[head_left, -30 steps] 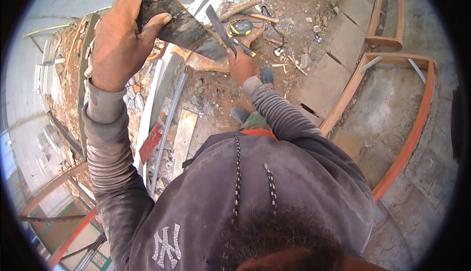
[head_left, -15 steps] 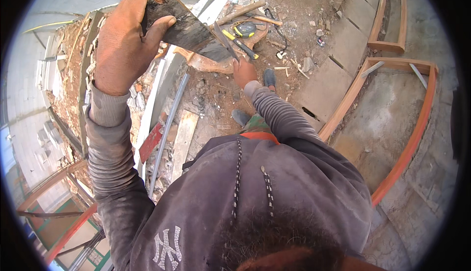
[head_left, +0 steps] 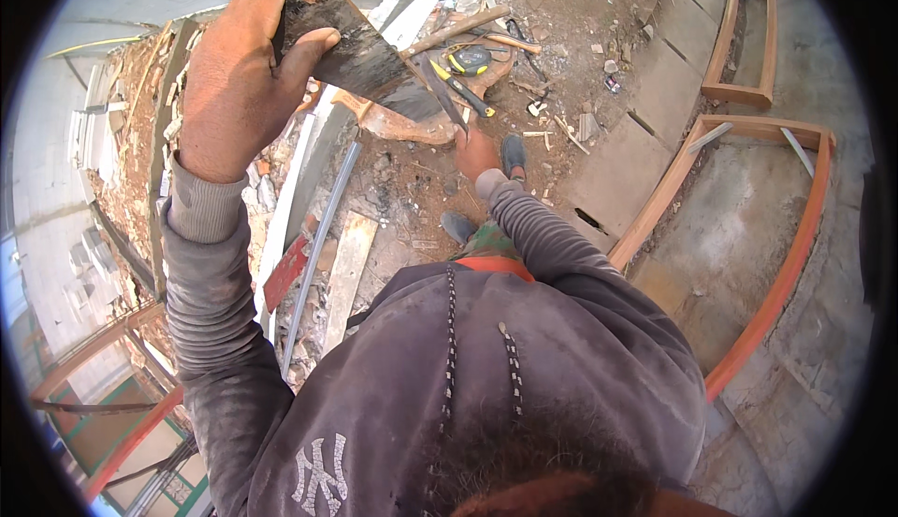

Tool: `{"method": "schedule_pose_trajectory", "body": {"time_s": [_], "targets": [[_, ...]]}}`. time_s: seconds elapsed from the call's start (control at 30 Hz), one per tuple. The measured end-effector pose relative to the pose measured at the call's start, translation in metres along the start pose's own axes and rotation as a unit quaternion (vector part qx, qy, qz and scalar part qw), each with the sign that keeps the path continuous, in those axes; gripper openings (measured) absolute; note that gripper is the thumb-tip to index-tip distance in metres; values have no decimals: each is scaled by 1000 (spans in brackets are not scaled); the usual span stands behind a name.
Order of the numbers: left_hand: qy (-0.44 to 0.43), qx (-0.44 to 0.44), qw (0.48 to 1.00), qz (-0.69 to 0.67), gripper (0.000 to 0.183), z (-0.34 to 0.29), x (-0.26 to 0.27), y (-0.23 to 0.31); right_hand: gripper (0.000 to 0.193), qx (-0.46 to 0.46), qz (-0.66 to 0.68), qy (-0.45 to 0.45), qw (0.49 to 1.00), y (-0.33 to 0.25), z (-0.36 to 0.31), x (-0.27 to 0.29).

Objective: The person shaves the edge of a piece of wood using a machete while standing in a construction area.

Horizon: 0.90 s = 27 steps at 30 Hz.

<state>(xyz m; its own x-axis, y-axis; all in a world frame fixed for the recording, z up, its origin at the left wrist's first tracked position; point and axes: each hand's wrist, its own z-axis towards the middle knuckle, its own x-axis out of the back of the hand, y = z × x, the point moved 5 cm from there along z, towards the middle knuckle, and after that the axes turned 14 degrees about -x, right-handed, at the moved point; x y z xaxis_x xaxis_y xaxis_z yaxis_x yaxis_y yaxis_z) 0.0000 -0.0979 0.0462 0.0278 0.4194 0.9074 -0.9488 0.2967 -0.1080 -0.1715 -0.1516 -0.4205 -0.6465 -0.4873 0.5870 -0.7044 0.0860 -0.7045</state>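
My left hand [head_left: 229, 82] is closed on the upper left end of a dark, weathered wooden board [head_left: 360, 54], its thumb across the face. The board is held up, tilted, with a splintered top corner. Lower and to the right, my right hand [head_left: 478, 154] is closed on a long, narrow knife [head_left: 443, 93]; its handle is mostly hidden in the fist. The blade points up and left along the board's right edge; whether it touches the wood I cannot tell. Behind them lies a brown wood slab [head_left: 402, 126] with a yellow and black tool [head_left: 463, 89] on it.
A tape measure [head_left: 470, 59] and a wooden stick [head_left: 458, 30] lie beyond the blade. A metal bar [head_left: 323, 246], a plank [head_left: 352, 269] and a red piece [head_left: 287, 276] lie at the lower left among rubble. Curved wooden frames [head_left: 762, 334] stand at the right.
My right hand and the knife have moved slightly down and to the right along the board's edge. My left hand and the board have hardly shifted.
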Motion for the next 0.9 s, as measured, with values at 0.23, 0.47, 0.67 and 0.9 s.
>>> {"method": "schedule_pose_trajectory", "body": {"time_s": [0.23, 0.47, 0.67, 0.9], "targets": [[-21, 5, 1000, -6, 35, -1, 0, -4, 43, 15, 55, -7, 998, -14, 7, 10], [-46, 95, 994, -9, 36, -5, 0, -7, 43, 66, 141, 50, 986, -7, 8, 16], [-17, 149, 982, -116, 32, -23, 4, 7, 36, -12, -17, -36, 999, 4, 10, 1], [-16, 194, 980, -51, 30, -78, 22, 39, 37, 175, 15, -69, 982, -7, -29, 13]]}}
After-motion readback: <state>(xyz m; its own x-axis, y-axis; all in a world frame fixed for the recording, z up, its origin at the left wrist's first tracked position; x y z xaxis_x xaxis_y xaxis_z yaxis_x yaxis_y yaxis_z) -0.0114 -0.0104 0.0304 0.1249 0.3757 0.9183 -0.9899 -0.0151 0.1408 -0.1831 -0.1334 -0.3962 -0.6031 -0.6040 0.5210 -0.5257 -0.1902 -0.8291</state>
